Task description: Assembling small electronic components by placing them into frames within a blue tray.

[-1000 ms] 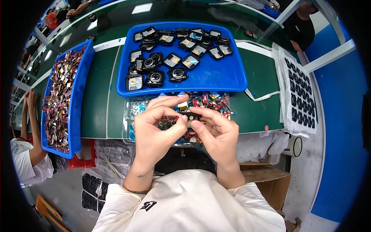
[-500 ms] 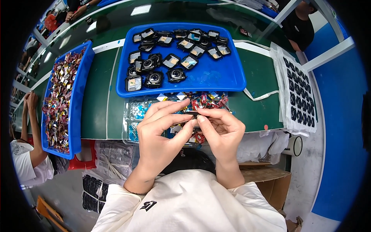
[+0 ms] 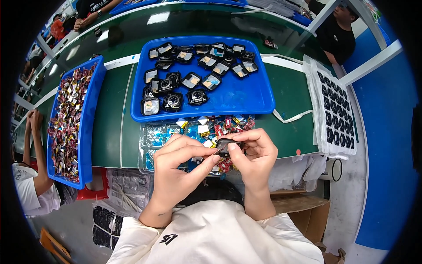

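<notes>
Now the black casing (image 3: 224, 145) less edge-on

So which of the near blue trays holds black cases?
The middle tray, straight ahead, holds black cases; the left tray holds red and yellow parts.

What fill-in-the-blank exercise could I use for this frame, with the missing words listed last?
The right hand rests its ____ across the near face of a small dark case.
The large tray holding black cases is ____ in colour.
The narrow bin of small mixed parts stands to the person's ____ of that tray.
The colour of the tabletop under the large tray is ____.
Missing words: thumb; blue; left; green.
</notes>
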Tool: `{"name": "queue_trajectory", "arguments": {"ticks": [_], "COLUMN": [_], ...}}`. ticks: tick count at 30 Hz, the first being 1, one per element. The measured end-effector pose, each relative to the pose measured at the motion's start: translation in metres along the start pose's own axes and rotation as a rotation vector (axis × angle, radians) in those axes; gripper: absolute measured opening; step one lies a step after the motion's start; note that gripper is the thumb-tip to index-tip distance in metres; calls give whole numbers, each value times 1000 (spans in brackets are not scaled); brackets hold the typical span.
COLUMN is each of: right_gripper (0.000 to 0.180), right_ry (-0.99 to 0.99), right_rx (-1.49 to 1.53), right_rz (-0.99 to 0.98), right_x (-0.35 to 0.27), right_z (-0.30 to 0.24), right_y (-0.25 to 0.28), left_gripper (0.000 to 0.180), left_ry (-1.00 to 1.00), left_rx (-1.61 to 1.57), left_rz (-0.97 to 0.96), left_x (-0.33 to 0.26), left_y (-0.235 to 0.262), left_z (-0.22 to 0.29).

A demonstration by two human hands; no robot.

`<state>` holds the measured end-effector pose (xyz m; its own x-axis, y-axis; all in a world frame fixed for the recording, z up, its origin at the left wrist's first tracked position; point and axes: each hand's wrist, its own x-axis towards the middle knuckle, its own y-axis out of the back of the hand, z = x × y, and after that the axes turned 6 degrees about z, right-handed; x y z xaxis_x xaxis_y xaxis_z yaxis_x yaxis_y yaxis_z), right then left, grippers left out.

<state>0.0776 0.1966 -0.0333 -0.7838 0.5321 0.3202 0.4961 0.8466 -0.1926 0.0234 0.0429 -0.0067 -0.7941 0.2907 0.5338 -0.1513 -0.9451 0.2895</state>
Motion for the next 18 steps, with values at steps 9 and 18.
{"name": "queue_trajectory", "arguments": {"ticks": [9, 18], "right_gripper": [21, 17], "right_ry": [-50, 143], "right_rx": [23, -119], "right_rz": [-43, -53], "right_x": [-1, -3], "right_z": [-7, -8], "right_y": [-5, -7], "left_gripper": [9, 10], "left_ry": [476, 569], "left_rx": [-444, -522], "left_rz": [-132, -96], "left_x": [-8, -11], "left_y": [-2, -3], "left_z": [-4, -7]}}
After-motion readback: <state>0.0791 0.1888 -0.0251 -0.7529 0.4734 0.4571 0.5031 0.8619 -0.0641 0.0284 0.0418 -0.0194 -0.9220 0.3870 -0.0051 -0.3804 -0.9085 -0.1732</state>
